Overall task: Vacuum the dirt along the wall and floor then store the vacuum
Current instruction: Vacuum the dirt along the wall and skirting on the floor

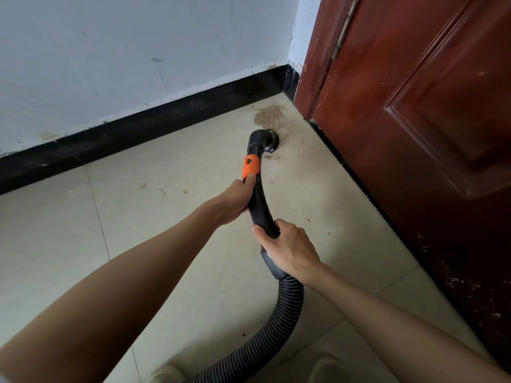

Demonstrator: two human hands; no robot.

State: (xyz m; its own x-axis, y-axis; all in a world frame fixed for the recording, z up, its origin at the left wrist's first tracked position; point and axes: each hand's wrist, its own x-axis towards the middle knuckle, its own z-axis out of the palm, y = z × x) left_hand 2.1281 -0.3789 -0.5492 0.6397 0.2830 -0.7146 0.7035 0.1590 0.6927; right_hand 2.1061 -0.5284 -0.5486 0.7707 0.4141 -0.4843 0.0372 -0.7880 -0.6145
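Note:
A black curved vacuum wand with an orange collar ends in a round brush nozzle that rests on the tiled floor. My left hand grips the wand just below the orange collar. My right hand grips the wand's lower end, where the ribbed black hose joins it. A brown pile of dirt lies in the corner just beyond the nozzle. Small crumbs are scattered on the floor to the left.
A white wall with a black baseboard runs along the far side. A dark red door stands on the right, specked with dust near its foot. The hose trails off the bottom edge. Beige tiles fill the left.

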